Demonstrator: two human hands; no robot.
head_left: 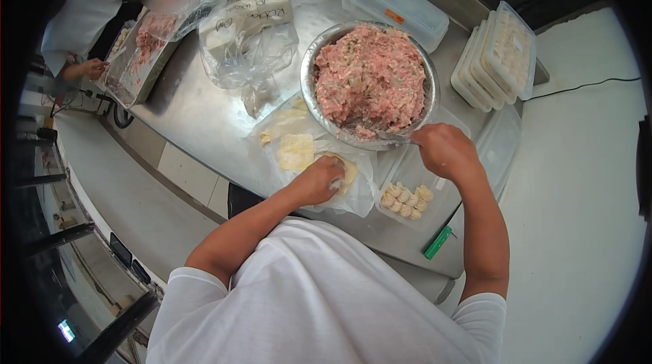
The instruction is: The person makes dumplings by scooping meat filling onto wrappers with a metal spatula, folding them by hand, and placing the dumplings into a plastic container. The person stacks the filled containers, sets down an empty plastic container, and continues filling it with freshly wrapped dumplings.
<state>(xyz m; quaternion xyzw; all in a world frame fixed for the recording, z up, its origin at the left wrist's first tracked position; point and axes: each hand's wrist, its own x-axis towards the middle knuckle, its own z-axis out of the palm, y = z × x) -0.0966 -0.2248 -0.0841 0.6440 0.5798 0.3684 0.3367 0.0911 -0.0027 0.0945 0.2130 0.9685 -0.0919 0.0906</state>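
My right hand (443, 151) is closed around the handle of a metal utensil (397, 137); its tip reaches into the near edge of the pink minced filling (370, 72). That filling, flecked with green, is heaped in a round metal bowl (307, 85). My left hand (320, 180) has its fingers curled in over a pale yellow dough wrapper (350, 175); what lies inside the fingers is hidden. Left of it lies a square stack of wrappers (296, 152) on plastic sheeting (363, 194). Several folded dumplings (406, 201) sit in a clear plastic container (410, 222) below my right hand.
Stacked containers of dumplings (499, 58) stand at the right, a lidded box (401, 11) behind the bowl. Plastic-wrapped packs (248, 24) lie left of it. A green-handled tool (438, 242) rests near the front edge. Another person (78, 24) works beside a metal tray (144, 87) of filling.
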